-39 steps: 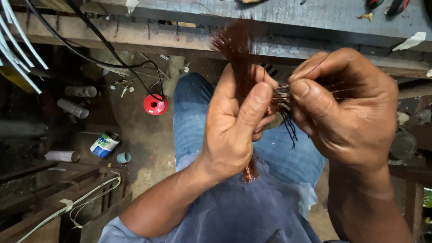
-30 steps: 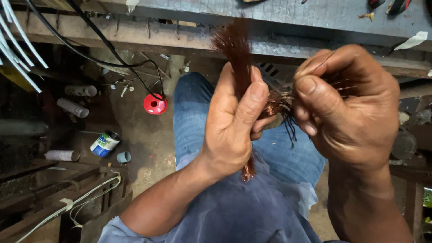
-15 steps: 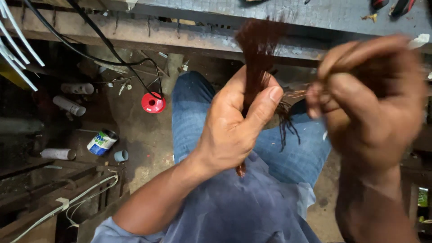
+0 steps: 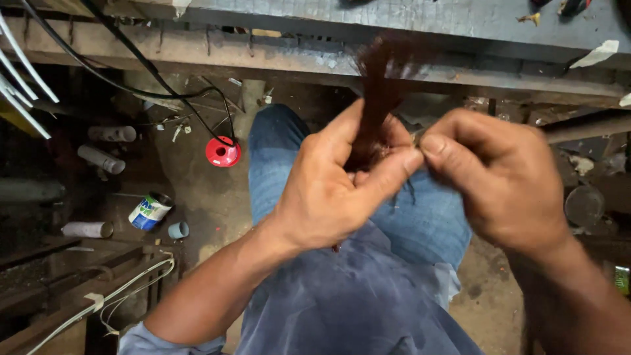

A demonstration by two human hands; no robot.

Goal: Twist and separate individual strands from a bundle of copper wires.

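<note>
both hands working a wire bundle
left hand [image 4: 328, 190] is gripping the reddish-brown wire bundle [image 4: 381, 85] upright, frayed end pointing up; right hand [image 4: 499, 177] is pinching strands beside it.

can [image 4: 150, 211] | floor, left (tipped) | white-blue-green label, seemingly

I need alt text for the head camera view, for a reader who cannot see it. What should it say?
Seen from above, the left hand grips a bundle of thin reddish-brown wire strands upright, while the right hand pinches at it beside the left thumb. Below are the person's blue jeans and a dirty floor with a red funnel and a small can.
</note>
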